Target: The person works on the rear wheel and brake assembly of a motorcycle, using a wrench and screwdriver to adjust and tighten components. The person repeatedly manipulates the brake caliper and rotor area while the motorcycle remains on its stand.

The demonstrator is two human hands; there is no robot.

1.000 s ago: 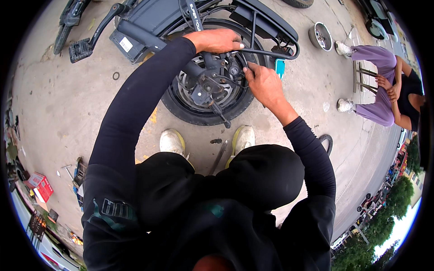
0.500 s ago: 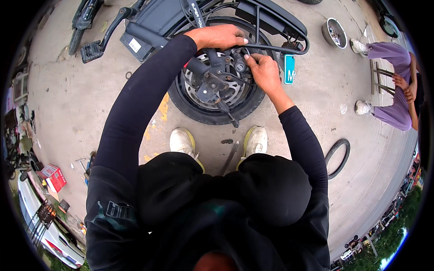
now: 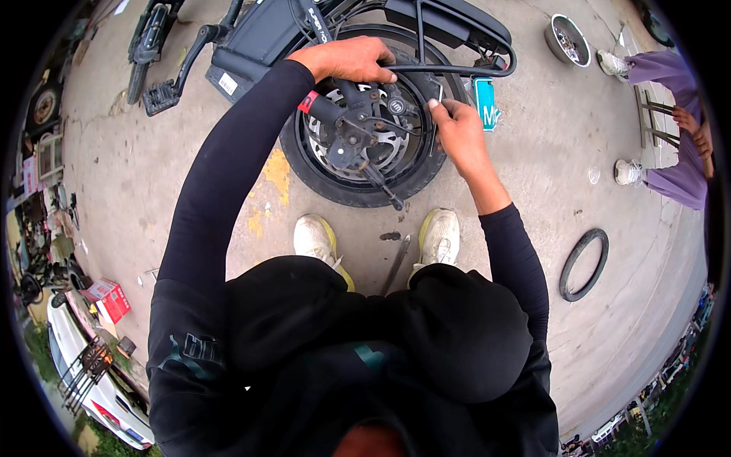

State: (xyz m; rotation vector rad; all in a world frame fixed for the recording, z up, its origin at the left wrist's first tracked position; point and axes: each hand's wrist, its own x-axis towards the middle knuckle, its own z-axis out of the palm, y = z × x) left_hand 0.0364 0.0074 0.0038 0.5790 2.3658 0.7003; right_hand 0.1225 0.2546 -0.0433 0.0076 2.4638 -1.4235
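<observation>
Electric bicycle point(image 3: 327, 112) cropped at top. Person in purple trousers point(image 3: 674, 186) cropped at right. Contents point(image 3: 567, 44) of metal bowl point(image 3: 554, 39) unidentifiable, too small.

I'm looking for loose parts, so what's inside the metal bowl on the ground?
The bowl holds a jumble of small pieces, too small to tell apart. Anything beneath the top ones is hidden, as is the bowl's bottom under them.

On the grey ground point(image 3: 518, 167) we see a black tire point(image 3: 565, 283) toward its right edge, and a metal bowl point(image 3: 559, 46) farther off.
</observation>
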